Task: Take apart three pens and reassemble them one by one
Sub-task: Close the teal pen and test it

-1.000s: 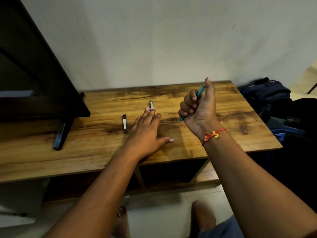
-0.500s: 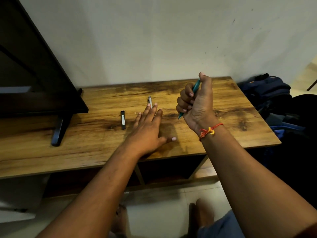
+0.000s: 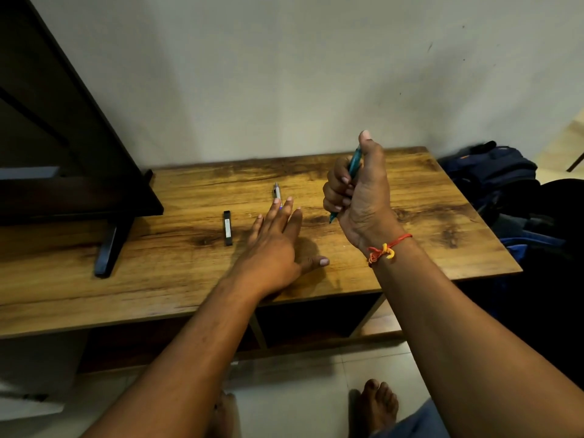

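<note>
- The teal pen (image 3: 355, 163) was mostly buried in the right hand (image 3: 363, 203); only both ends showed.
- The silver pen (image 3: 276, 191) ran under the fingertips of the left hand (image 3: 271, 248), near end hidden.
- The small black bar (image 3: 227, 227) bore a label too small to read.

Right wrist: a thin red thread (image 3: 387, 249) tied round it, with a yellow strand worked into the knot and short red ends hanging loose.
Forearms: both bare as far as the frame's edge.
Hands: left hand (image 3: 271, 248) and right hand (image 3: 360, 197) bare, nails cut short.
Feet: right foot (image 3: 376, 406) and left foot (image 3: 224, 412) bare.
Leg: blue-grey cloth (image 3: 414, 422) at the lower right, possibly shorts; too little shows to be sure.
</note>
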